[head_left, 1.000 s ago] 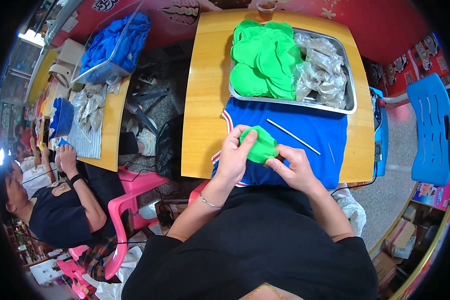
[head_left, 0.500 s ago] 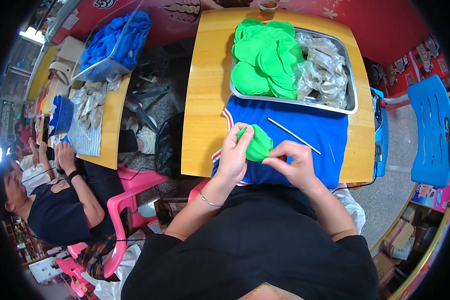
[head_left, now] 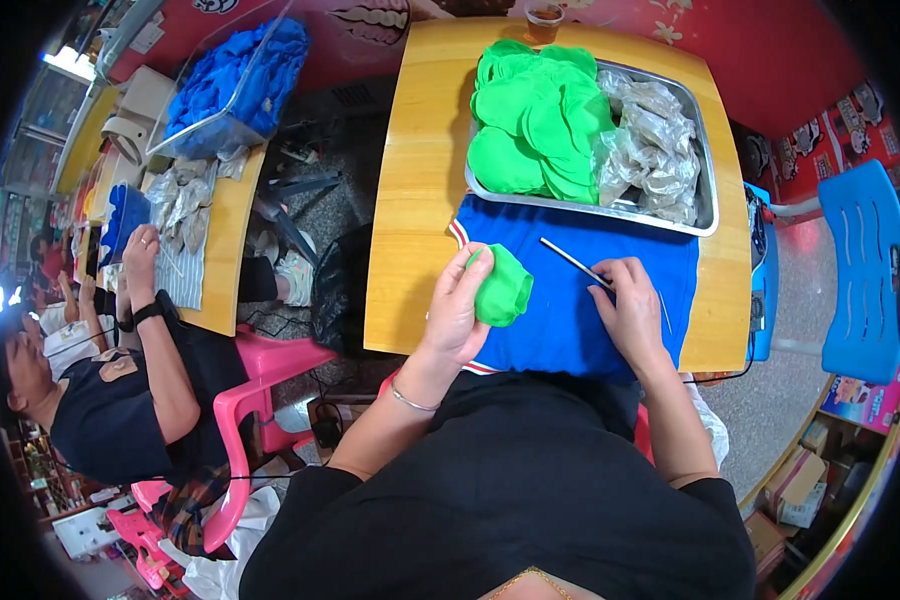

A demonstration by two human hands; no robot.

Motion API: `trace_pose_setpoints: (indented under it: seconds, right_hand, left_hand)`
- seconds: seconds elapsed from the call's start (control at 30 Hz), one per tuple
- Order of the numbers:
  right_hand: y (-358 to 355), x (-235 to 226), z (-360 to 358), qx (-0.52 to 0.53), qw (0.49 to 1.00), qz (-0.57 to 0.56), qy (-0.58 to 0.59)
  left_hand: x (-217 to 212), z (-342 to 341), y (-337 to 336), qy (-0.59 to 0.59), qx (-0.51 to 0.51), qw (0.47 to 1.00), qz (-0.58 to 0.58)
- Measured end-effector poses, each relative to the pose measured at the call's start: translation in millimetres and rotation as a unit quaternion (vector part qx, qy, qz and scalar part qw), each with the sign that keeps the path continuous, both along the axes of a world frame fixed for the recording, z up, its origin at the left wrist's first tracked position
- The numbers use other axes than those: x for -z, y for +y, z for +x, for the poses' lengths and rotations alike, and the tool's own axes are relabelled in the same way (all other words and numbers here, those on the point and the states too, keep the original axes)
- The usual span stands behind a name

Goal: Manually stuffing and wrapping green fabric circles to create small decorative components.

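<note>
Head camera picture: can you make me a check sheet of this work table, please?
Surface: wooden table, partly covered by a blue cloth.
Job's things: green fabric piece; thin metal rod lying on the cloth.
Clutter: metal tray with a green fabric pile and clear plastic bags; a cup at the far edge.
Hands: left hand holds the green piece; right hand is at the rod's near end.
Cables: thin dark ones on the floor, unclear.
Surroundings: another person at a second table; pink chair; blue chair.
</note>
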State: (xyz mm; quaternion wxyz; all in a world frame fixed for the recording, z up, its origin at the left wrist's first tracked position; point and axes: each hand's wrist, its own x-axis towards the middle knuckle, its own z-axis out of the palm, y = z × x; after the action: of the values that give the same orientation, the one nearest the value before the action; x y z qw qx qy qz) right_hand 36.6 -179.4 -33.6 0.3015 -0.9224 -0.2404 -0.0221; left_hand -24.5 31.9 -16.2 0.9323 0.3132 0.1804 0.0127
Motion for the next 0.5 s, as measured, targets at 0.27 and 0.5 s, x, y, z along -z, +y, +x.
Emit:
trace_pose_setpoints:
  seconds: [0.27, 0.5]
  right_hand:
    - [-0.6, -1.5, 1.9, 0.018, 0.994, 0.105, 0.036]
    - [3.0, -51.5, -19.2, -0.098, 0.968, 0.225, 0.045]
  left_hand:
    - [-4.0, 2.5, 6.2, -0.041, 0.009, 0.999, 0.027]
    - [-7.6, 3.0, 11.7, -0.054, -0.047, 0.996, 0.055]
